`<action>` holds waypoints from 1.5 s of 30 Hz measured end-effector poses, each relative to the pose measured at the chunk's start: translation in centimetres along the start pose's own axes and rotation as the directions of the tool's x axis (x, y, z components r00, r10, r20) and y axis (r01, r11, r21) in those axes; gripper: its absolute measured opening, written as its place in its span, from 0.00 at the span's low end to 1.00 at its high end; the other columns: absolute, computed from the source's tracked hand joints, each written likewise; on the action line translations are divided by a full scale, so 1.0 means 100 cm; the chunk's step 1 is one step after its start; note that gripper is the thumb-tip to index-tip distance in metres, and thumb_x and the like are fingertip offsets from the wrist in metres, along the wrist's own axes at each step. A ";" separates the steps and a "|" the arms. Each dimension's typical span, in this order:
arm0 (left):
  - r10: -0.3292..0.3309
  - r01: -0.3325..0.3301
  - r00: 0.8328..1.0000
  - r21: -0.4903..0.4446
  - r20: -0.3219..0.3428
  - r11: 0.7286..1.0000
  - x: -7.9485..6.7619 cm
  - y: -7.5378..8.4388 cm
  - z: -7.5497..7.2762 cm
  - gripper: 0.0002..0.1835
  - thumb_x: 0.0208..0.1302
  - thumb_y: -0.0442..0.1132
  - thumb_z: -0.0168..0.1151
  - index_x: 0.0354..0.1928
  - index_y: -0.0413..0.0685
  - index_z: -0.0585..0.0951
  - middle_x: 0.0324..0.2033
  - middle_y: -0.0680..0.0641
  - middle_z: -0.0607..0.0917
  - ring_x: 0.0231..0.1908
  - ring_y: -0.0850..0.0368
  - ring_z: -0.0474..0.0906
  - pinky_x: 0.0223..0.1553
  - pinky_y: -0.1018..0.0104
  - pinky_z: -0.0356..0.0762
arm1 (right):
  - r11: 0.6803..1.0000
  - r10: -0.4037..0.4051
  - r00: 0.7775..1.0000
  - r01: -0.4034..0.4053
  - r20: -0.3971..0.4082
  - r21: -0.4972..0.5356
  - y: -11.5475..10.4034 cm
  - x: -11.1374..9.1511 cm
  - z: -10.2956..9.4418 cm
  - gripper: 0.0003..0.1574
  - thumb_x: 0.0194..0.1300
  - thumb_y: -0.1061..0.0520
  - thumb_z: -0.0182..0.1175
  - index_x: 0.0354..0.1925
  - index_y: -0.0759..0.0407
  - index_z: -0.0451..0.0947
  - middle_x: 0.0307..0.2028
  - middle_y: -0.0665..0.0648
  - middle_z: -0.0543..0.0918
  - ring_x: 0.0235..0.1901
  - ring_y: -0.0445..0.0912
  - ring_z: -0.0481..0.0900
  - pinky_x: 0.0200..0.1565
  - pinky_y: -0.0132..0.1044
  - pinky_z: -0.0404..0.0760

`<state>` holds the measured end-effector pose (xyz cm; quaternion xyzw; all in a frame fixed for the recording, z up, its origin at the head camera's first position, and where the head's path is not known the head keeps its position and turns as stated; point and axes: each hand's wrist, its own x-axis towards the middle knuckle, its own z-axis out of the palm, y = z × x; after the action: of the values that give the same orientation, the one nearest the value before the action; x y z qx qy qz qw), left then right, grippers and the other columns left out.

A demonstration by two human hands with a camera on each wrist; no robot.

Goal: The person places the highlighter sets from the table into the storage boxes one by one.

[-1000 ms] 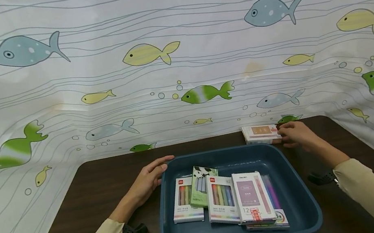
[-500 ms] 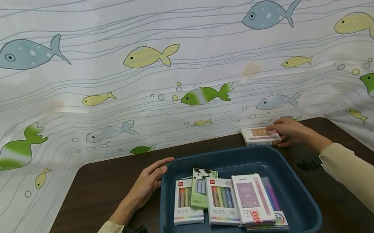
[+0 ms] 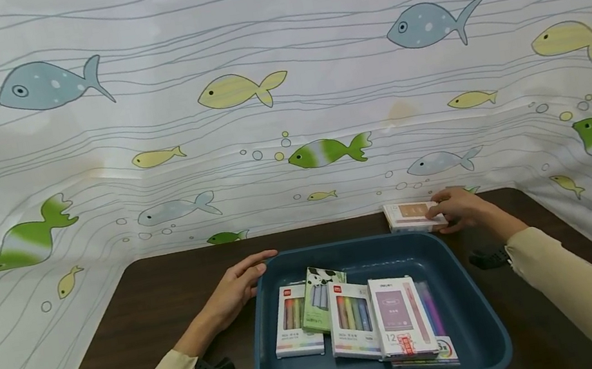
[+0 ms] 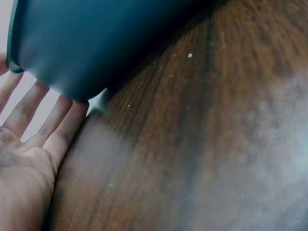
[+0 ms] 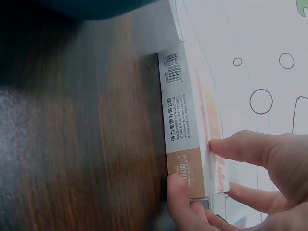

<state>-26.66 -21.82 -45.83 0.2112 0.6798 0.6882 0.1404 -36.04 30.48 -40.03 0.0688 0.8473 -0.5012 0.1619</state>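
Note:
In the head view, my right hand [image 3: 458, 207] pinches the right end of a white box with a brown panel [image 3: 412, 216] at the table's back edge. The right wrist view shows one fingertip on the box's printed side [image 5: 180, 96], by its brown end, and another on its top face. My left hand [image 3: 234, 289] touches the back left corner of a blue plastic tray [image 3: 262, 347]. Its fingers [image 4: 60, 115] lie extended against the tray's outer wall in the left wrist view.
Inside the tray lie white boxes of coloured pens [image 3: 295, 320], a green cow-print box [image 3: 321, 298], a white and purple box [image 3: 402, 317] and a pack with purple pens [image 3: 432, 312] partly beneath it. A fish-patterned sheet [image 3: 283, 108] rises behind the dark wooden table [image 3: 175, 302].
My right hand has moved left from the box's right edge, and its fingers now lie over the end of the box. The left hand and the tray stay in place.

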 end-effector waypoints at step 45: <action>-0.015 0.015 1.000 0.006 -0.004 1.000 0.001 0.001 -0.001 0.25 0.81 0.46 0.51 0.74 0.49 0.70 0.70 0.41 0.71 0.63 0.41 0.74 0.58 0.48 0.76 | 0.846 -0.213 0.951 0.066 0.223 0.529 -0.026 -0.045 -0.015 0.48 0.75 0.69 0.56 0.81 0.55 0.41 0.61 0.68 0.63 0.49 0.58 0.83 0.51 0.51 0.82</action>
<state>-26.79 -21.88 -45.74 0.2049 0.6837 0.6856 0.1435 -32.83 30.75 -35.68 -0.0224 0.6545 -0.7244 0.2154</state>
